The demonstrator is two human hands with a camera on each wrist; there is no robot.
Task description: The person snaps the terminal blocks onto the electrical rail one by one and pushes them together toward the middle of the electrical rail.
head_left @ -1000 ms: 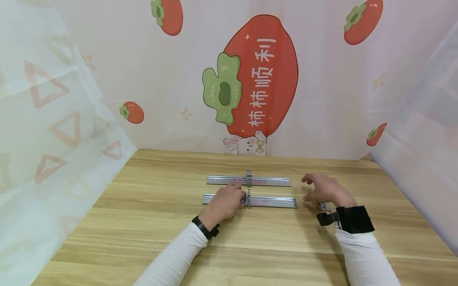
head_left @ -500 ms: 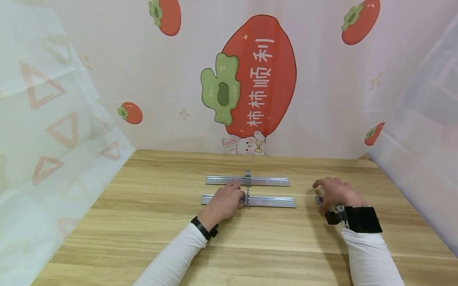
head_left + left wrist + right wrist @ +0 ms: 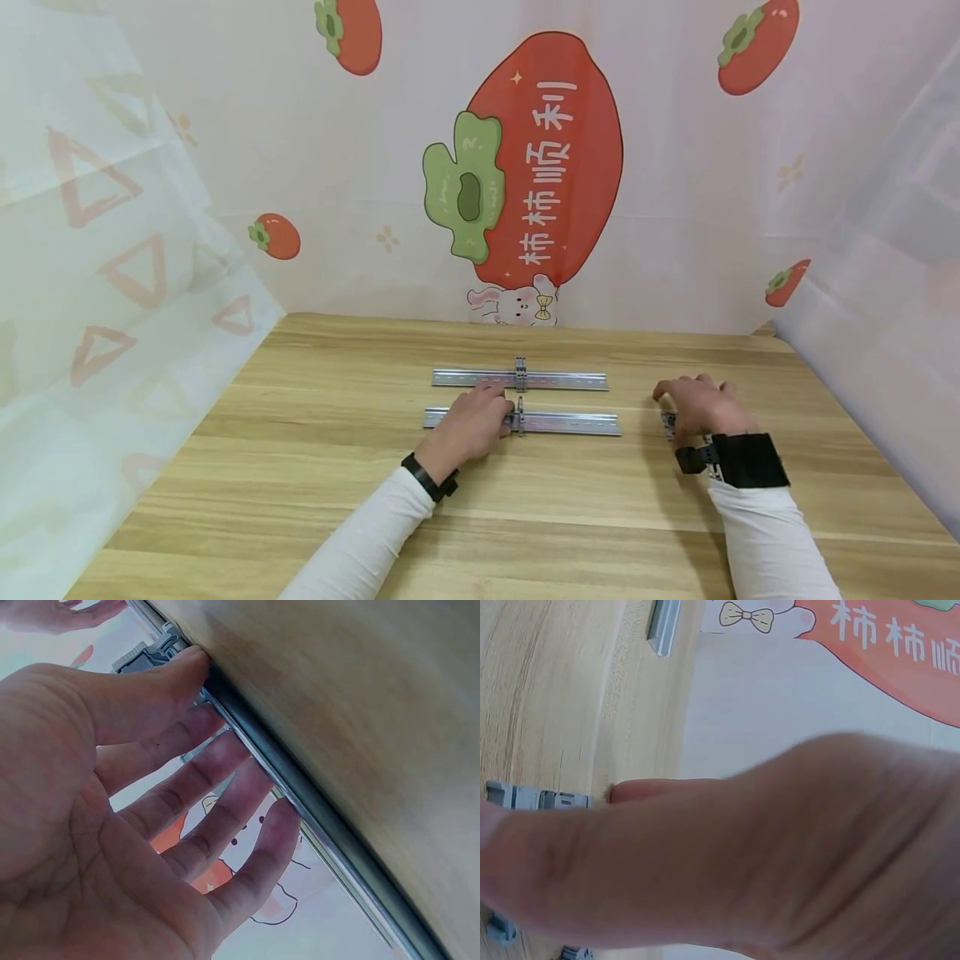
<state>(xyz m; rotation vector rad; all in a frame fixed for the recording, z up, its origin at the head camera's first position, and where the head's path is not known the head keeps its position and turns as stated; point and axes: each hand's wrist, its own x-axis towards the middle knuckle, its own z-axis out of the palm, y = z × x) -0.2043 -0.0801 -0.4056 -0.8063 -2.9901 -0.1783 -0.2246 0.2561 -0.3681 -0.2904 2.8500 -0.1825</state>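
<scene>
My left hand point(image 3: 468, 425) grips the nearer metal DIN rail point(image 3: 573, 423), with its thumb beside a small grey terminal block point(image 3: 521, 417) mounted across it. In the left wrist view the thumb lies on one edge of the rail point(image 3: 330, 825) and the fingertips are at the other, close by the block point(image 3: 154, 652). My right hand point(image 3: 708, 404) is low over loose grey terminal blocks point(image 3: 668, 425) at the right, its thumb and index finger spread apart. The right wrist view shows more grey blocks point(image 3: 536, 799) partly behind the thumb.
A second DIN rail point(image 3: 465, 378) lies parallel behind the first, with grey terminal blocks point(image 3: 521, 375) near its middle. Both rest on a wooden table point(image 3: 337, 500). A printed sheet point(image 3: 360, 275) stands along the back, and pale sheets close off both sides.
The right hand has moved right and slightly down, from beside the rail ends to the loose terminal blocks. The left hand stays on the nearer rail.
</scene>
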